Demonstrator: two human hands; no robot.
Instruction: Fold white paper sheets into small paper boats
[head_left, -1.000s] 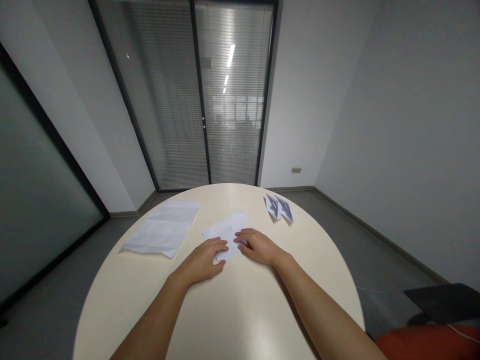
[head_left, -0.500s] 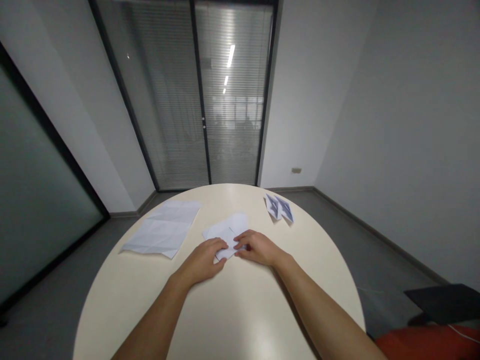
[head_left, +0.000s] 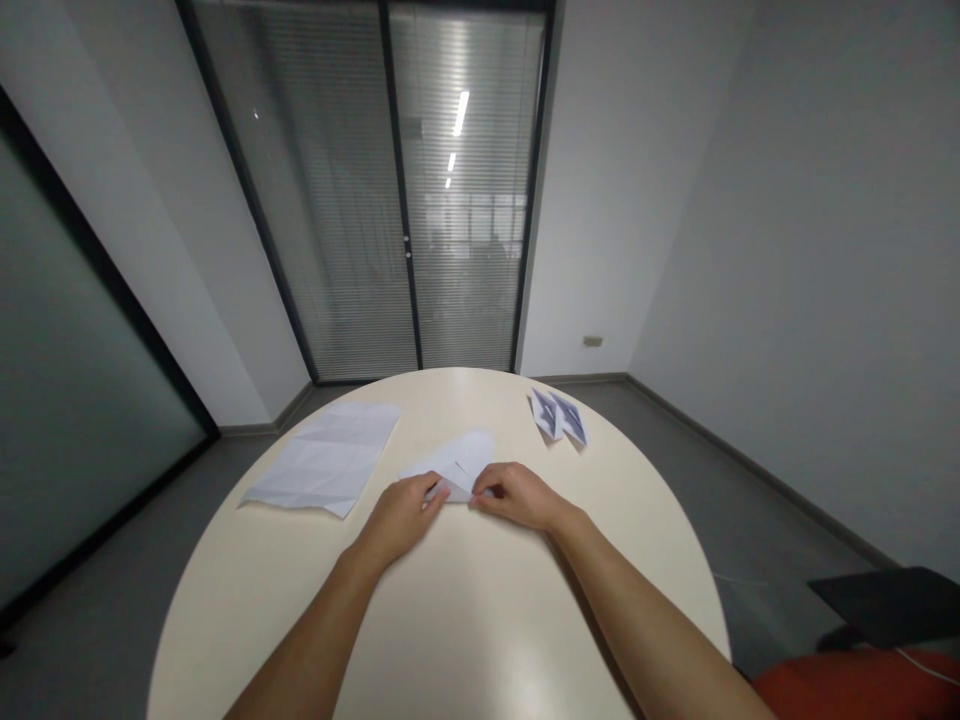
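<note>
A folded white sheet of paper lies in front of me on the round table, its near edge now straight between my hands. My left hand pinches the left end of that edge between thumb and fingers. At the right end, my right hand has its thumb and fingertips closed on the paper. Creases and overlapping flaps show on the sheet's top face; the corners under my fingers are hidden.
Left on the cream table rests a larger creased white sheet. Two small folded papers with dark print stand near the far right edge. A red seat and a black panel are beyond the table, lower right.
The paper's near pointed part has been folded under or up, leaving a straight near edge. My left hand has shifted slightly left and its fingers have closed into a pinch.
</note>
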